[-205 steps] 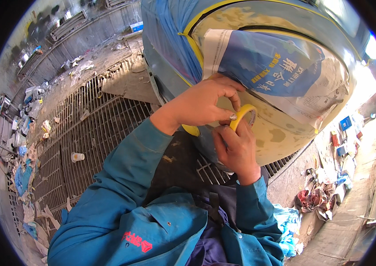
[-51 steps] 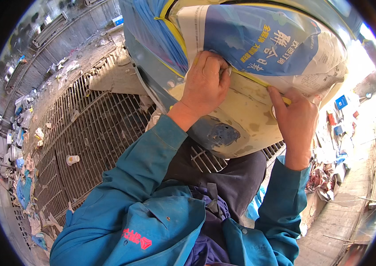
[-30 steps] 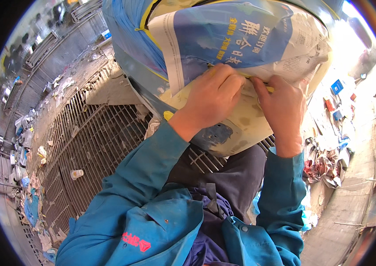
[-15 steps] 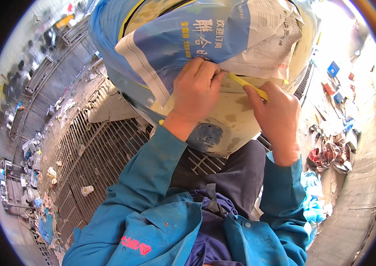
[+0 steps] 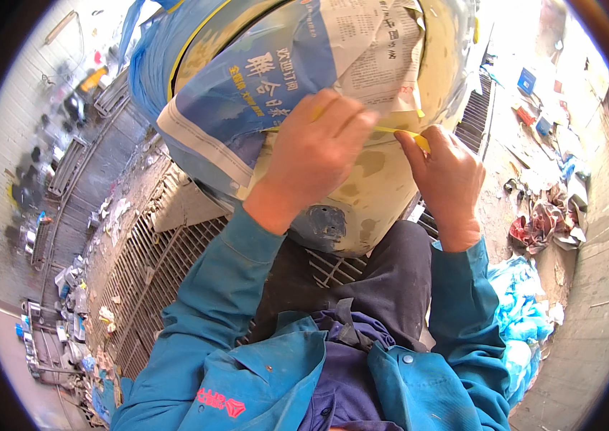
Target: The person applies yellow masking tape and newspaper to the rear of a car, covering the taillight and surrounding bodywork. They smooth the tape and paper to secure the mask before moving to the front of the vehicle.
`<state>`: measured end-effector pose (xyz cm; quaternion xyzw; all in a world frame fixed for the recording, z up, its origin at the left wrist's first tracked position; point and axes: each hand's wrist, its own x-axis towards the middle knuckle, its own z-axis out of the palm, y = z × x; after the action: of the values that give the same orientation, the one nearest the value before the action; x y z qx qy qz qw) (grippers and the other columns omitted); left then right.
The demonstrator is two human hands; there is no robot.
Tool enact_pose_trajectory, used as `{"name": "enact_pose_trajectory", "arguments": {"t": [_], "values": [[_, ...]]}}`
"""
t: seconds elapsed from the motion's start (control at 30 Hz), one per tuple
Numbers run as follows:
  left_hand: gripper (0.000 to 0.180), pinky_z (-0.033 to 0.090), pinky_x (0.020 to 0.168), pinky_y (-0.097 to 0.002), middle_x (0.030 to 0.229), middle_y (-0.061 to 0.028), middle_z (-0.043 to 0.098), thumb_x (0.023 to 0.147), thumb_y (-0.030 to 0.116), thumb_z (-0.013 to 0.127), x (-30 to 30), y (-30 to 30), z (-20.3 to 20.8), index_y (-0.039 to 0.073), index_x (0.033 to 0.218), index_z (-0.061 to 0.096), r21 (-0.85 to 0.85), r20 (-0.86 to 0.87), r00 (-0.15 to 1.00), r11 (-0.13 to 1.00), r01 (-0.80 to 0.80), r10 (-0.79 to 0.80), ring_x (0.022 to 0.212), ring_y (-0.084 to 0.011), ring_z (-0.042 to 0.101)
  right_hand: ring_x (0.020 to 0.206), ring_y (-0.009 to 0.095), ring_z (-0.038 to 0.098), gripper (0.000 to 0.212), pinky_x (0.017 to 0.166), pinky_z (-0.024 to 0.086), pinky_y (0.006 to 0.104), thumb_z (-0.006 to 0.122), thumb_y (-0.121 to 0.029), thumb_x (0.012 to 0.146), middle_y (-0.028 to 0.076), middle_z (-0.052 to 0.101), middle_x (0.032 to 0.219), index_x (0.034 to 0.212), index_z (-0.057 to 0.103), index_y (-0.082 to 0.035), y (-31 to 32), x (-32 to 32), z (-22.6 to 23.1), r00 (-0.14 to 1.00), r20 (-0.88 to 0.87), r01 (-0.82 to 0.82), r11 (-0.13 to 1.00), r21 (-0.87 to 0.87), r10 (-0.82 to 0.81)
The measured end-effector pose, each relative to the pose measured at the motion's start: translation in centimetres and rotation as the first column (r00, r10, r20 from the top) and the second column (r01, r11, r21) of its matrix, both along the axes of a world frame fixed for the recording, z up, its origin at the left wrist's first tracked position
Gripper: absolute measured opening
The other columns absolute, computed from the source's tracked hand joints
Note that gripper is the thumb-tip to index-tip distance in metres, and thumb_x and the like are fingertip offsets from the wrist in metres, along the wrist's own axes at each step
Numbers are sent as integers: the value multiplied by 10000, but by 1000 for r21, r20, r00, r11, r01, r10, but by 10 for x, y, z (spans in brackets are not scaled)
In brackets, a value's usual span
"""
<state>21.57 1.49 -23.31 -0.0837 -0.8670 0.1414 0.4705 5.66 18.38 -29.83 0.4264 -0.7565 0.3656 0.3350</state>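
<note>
A thin strip of yellow masking tape (image 5: 388,130) stretches along the lower edge of a newspaper sheet (image 5: 351,61). The sheet lies over a curved, cream-coloured panel (image 5: 372,172) with filler-like patches. Between thumb and fingers, my right hand (image 5: 451,169) pinches the tape, with a wider bit of it showing at the fingertips. My left hand (image 5: 315,147) is over the paper's edge at the tape's other end. Its fingers look bent but are smeared by motion, and their grip on the tape cannot be made out.
Blue plastic film (image 5: 148,90) wraps the panel's left side. Below is a metal floor grating (image 5: 175,251). Scraps line the left wall. On the right lie crumpled cloth or paper (image 5: 545,219), small boxes (image 5: 527,80) and light-blue plastic (image 5: 516,302).
My left hand has shifted slightly and its fingers now blur. The tape between my hands looks thinner, turned more edge-on. The panel and paper appear farther left in the view.
</note>
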Motion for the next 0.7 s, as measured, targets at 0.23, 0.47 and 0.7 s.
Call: {"name": "enact_pose_trajectory", "arguments": {"t": [0.23,0.47,0.7], "values": [[302,333,1396,-512,1422,-28,767,965,139,751,-67,3,57,132,1248,855,-346,341,940,926,151,-25,1531,-249,589,679,308,746,381,563,560,443,854,-454,1028,45,724,802,897,682,-141,-3,-3,-2,999,-47,-2,1000,-28,1],[179,551,1209,-411,1256,-58,796,928,123,752,-74,-18,81,30,1057,835,-385,513,858,885,261,-30,1345,-250,692,706,292,766,391,563,564,440,832,-471,1042,40,733,810,891,685,-142,0,-4,0,998,-55,0,1000,7,1],[219,542,1231,-417,1280,-68,801,932,147,780,-67,-30,97,21,1097,849,-439,611,792,831,341,-2,1380,-261,683,719,301,780,388,573,579,435,818,-478,1051,44,740,823,920,679,-140,-2,-11,8,996,-90,-16,1000,3,16]]}}
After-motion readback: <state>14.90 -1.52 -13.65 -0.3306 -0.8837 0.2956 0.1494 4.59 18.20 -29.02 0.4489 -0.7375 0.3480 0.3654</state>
